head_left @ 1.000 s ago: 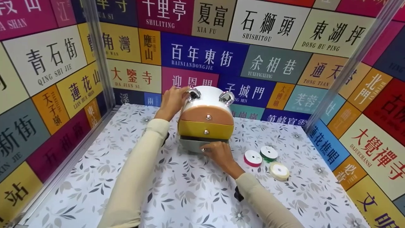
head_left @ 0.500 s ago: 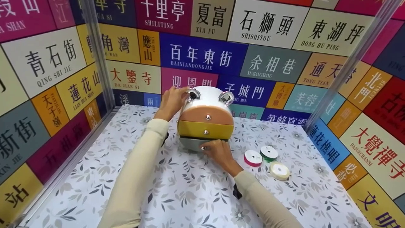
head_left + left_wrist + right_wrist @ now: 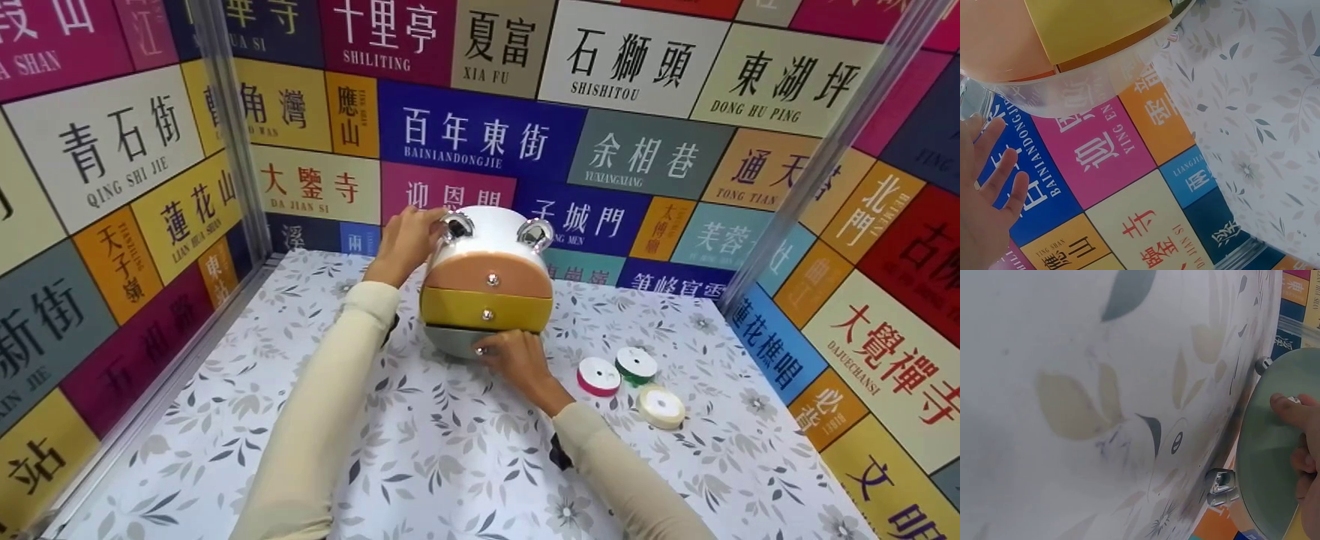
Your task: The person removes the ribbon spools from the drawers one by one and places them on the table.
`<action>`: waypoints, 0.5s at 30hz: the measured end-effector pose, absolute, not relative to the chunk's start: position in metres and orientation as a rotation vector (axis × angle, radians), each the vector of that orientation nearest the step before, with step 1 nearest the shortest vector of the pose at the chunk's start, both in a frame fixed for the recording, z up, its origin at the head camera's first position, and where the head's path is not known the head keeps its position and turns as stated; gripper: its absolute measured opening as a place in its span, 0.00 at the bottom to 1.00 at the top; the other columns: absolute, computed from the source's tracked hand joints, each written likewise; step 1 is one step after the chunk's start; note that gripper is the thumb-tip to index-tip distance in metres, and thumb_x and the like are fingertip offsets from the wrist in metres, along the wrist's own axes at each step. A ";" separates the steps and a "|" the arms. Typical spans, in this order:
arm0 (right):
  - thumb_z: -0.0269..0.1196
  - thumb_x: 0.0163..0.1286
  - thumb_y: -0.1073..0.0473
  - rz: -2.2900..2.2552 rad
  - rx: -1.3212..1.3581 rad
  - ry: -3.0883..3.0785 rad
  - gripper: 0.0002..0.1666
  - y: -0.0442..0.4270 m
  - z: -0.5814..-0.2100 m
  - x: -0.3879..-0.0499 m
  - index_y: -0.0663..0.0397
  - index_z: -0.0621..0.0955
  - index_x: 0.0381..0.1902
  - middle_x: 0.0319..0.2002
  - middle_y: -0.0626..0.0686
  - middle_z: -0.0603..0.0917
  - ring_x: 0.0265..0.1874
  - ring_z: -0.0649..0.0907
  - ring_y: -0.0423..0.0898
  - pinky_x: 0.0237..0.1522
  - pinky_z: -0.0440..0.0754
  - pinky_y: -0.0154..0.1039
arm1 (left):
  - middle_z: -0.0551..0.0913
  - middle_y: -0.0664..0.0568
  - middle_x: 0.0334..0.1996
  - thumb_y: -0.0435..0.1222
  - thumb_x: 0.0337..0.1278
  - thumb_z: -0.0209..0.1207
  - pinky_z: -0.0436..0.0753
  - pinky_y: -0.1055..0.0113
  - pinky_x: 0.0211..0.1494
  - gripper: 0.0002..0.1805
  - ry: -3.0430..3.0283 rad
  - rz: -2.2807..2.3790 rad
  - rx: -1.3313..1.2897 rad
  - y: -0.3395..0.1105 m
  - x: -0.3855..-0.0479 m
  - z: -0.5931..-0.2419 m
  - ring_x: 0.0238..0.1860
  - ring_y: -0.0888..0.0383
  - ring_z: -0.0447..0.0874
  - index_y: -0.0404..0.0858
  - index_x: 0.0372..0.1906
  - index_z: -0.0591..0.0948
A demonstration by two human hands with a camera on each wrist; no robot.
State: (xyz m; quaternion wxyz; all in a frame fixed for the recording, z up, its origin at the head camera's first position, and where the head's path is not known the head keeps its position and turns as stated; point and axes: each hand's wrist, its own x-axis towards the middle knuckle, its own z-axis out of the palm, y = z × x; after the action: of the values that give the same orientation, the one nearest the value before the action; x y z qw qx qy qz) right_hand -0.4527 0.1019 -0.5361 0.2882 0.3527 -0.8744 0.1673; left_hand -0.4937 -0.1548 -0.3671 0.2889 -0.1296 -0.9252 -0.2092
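A small rounded drawer box (image 3: 491, 217) with a white shell stands on the table. Its front has an orange drawer (image 3: 469, 271), a yellow drawer (image 3: 450, 306) and a grey-green bottom drawer (image 3: 450, 341), each with a silver knob. My left hand (image 3: 409, 244) holds the silver ear (image 3: 457, 225) at the box's upper left; in the left wrist view its other fingers (image 3: 996, 180) stay off the shell. With thumb and finger, my right hand (image 3: 517, 364) pinches the bottom drawer's knob (image 3: 481, 350). That drawer's face sits nearly flush below the yellow one.
To the right of the box lie three ribbon spools: a pink one (image 3: 599, 376), a green one (image 3: 637, 365) and a cream one (image 3: 661, 407). A floral cloth (image 3: 450, 465) covers the table. Printed panels (image 3: 480, 127) wall in the back and sides.
The grey-green bottom drawer has slid inward, and the dark gap above it has narrowed. My right hand has moved with its knob, away from me. The left hand has kept its hold on the ear.
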 end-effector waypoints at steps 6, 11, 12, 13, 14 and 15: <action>0.83 0.55 0.54 0.473 0.922 -2.381 0.10 0.101 -0.537 -0.453 0.38 0.94 0.36 0.35 0.40 0.92 0.33 0.90 0.41 0.35 0.86 0.41 | 0.90 0.44 0.49 0.42 0.74 0.62 0.83 0.48 0.47 0.19 -2.475 -0.556 -0.351 -0.155 -0.494 -0.367 0.45 0.41 0.83 0.50 0.65 0.84; 0.82 0.56 0.54 0.492 0.907 -2.381 0.10 0.100 -0.538 -0.454 0.40 0.94 0.37 0.35 0.42 0.92 0.33 0.90 0.42 0.36 0.86 0.40 | 0.90 0.44 0.49 0.43 0.74 0.62 0.83 0.49 0.48 0.19 -2.487 -0.552 -0.341 -0.155 -0.493 -0.367 0.46 0.42 0.83 0.50 0.65 0.84; 0.82 0.56 0.54 0.500 0.904 -2.380 0.10 0.100 -0.538 -0.454 0.40 0.94 0.37 0.35 0.42 0.92 0.34 0.90 0.42 0.37 0.86 0.41 | 0.90 0.44 0.49 0.43 0.74 0.62 0.83 0.49 0.49 0.19 -2.489 -0.548 -0.340 -0.155 -0.493 -0.367 0.46 0.42 0.83 0.50 0.65 0.84; 0.82 0.57 0.54 0.509 0.901 -2.382 0.10 0.099 -0.538 -0.454 0.41 0.94 0.37 0.36 0.43 0.92 0.34 0.90 0.42 0.38 0.86 0.41 | 0.90 0.44 0.49 0.43 0.74 0.62 0.83 0.49 0.49 0.19 -2.489 -0.544 -0.340 -0.155 -0.493 -0.367 0.47 0.42 0.84 0.50 0.65 0.84; 0.82 0.57 0.54 0.516 0.897 -2.385 0.10 0.099 -0.538 -0.454 0.41 0.94 0.38 0.36 0.43 0.92 0.35 0.90 0.42 0.39 0.86 0.41 | 0.89 0.44 0.50 0.43 0.74 0.62 0.83 0.49 0.50 0.20 -2.492 -0.541 -0.338 -0.154 -0.492 -0.366 0.47 0.42 0.84 0.50 0.66 0.83; 0.81 0.57 0.54 0.523 0.895 -2.388 0.10 0.099 -0.538 -0.454 0.41 0.94 0.38 0.36 0.43 0.92 0.35 0.90 0.42 0.40 0.86 0.41 | 0.89 0.44 0.50 0.43 0.74 0.62 0.83 0.49 0.50 0.20 -2.494 -0.541 -0.337 -0.154 -0.492 -0.366 0.48 0.42 0.84 0.50 0.66 0.83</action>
State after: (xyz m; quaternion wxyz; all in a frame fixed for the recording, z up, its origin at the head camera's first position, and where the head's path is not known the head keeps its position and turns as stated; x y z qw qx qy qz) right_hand -0.4544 0.0989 -0.5385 0.2656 0.3315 -0.8843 0.1938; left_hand -0.4921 -0.1543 -0.3664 0.2801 -0.1256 -0.9301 -0.2016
